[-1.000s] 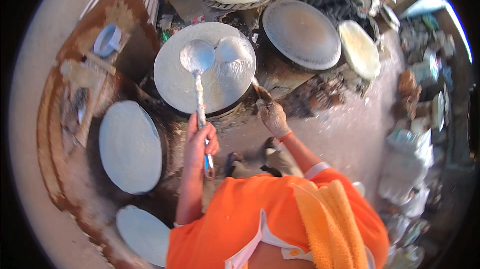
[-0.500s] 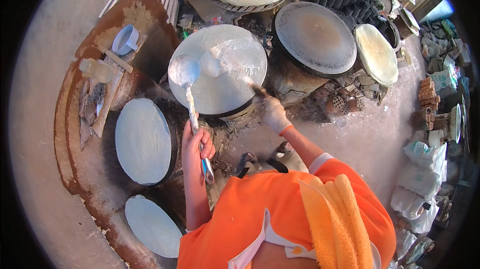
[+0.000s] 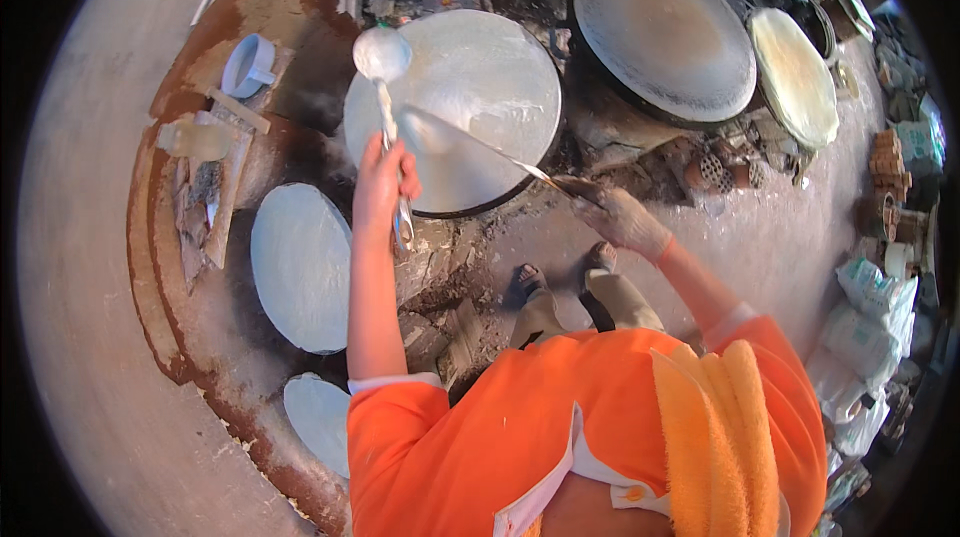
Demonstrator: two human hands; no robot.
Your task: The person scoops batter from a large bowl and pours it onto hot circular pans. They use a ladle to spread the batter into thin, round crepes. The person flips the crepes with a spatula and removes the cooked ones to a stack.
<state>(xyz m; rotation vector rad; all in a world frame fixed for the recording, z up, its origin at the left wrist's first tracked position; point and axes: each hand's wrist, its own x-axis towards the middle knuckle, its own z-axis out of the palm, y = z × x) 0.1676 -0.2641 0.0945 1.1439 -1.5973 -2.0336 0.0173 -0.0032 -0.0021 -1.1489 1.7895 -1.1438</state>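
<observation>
In the head view, the left hand (image 3: 383, 180) is wrapped tight round the handle of a long metal ladle (image 3: 384, 77), whose round bowl sits at the far left rim of a large round griddle coated in pale batter (image 3: 470, 87). The right hand (image 3: 618, 217) is closed on the near end of a thin flat scraping stick (image 3: 500, 152), which slants left and away across the near part of that griddle, its tip lying in the wet batter.

Right of this griddle sits a second round grey griddle, bare and dusty (image 3: 665, 32), and further right a tilted pan holding a yellowish flatbread (image 3: 795, 72). At the left near side, two more pale round lids (image 3: 300, 267) lie on the clay stove bench. A small white cup (image 3: 247, 64) stands far left on the clay ledge. The person's sandalled feet (image 3: 565, 292) rest on the floor just near of the stove.
</observation>
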